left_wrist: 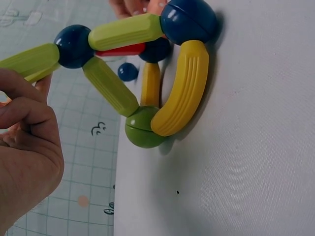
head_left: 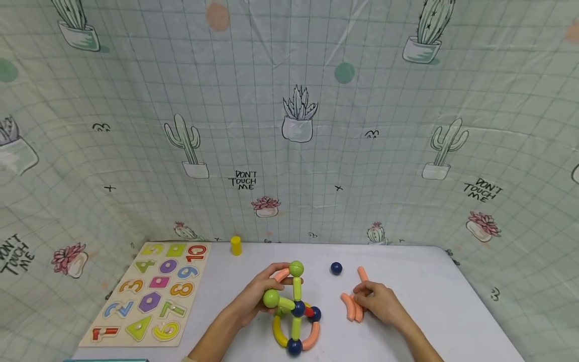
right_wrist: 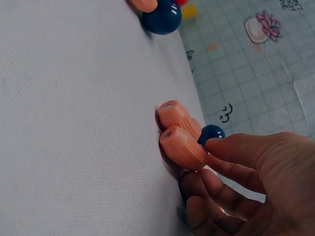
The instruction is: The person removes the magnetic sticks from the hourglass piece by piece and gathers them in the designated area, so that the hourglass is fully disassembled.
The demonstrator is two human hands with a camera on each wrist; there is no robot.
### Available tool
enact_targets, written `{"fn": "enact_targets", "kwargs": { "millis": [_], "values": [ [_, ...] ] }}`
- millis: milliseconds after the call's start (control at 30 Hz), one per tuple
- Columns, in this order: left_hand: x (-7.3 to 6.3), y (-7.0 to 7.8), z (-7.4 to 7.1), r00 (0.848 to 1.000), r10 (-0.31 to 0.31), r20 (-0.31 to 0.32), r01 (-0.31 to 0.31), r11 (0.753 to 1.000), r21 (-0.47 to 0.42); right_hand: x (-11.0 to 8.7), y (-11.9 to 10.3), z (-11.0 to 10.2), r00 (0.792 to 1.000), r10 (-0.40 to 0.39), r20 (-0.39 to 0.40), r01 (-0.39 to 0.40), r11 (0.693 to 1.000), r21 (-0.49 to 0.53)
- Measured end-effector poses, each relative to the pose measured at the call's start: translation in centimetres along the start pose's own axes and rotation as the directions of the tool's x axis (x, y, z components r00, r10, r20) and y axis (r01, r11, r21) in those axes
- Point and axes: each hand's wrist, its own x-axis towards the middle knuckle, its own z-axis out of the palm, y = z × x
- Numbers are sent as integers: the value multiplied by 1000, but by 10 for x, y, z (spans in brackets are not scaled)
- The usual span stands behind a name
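Note:
My left hand (head_left: 251,300) grips a pink curved stick (head_left: 281,275) at the upper left of a ball-and-stick model. Green straight sticks (left_wrist: 125,32) meet at a blue ball (left_wrist: 75,46) in the model's middle, and two green balls sit at its upper ends. Its base is a ring of yellow (left_wrist: 184,93) and pink curved sticks, resting on the table. To the right, my right hand (head_left: 382,303) pinches one pink curved stick (right_wrist: 182,150) between thumb and fingers. Another pink curved stick (right_wrist: 174,114) lies right beside it. A third (head_left: 363,274) lies just beyond the fingers.
Behind the pink sticks lies a loose blue ball (head_left: 336,268). A yellow cylinder (head_left: 235,246) stands at the table's back edge. On the left is a wooden number-and-shape puzzle board (head_left: 185,311). A cactus-print cloth (head_left: 298,166) hangs behind the white table (head_left: 434,291).

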Motion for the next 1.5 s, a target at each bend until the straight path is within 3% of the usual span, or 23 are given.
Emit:
{"fn": "enact_targets", "kwargs": {
  "millis": [200, 433, 567, 700, 867, 1200, 1367, 1500],
  "values": [
    [1, -1, 1, 1000, -9, -9, 9, 1000, -1, -1, 1, -1, 1000, -23, -12, 23, 999, -33],
    [2, 1, 2, 1000, -18, -10, 18, 1000, 2, 0, -12, 0, 992, -70, -106, 64, 996, -62],
    [3, 2, 3, 1000, -24, 1, 24, 1000, -5, 3, -30, 5, 989, -103, -109, 106, 994, 28],
    [4, 3, 4, 1000, -26, 0, 26, 1000, -9, 3, -54, 17, 984, -174, -43, 179, 969, 171],
    [3, 3, 7, 1000, -26, -7, 26, 1000, -18, 2, -84, 32, 955, -296, 30, 274, 913, 302],
    [-2, -1, 9, 1000, -3, 2, 3, 998, -63, 3, -112, 47, 888, -439, 140, 370, 860, 352],
    [-5, 0, 8, 1000, 19, 3, -18, 998, -56, 1, -114, 48, 889, -445, 108, 386, 855, 346],
    [-5, -2, 10, 998, 55, -21, -55, 998, -13, -3, -111, 44, 907, -416, 70, 373, 869, 326]
  ]
}}
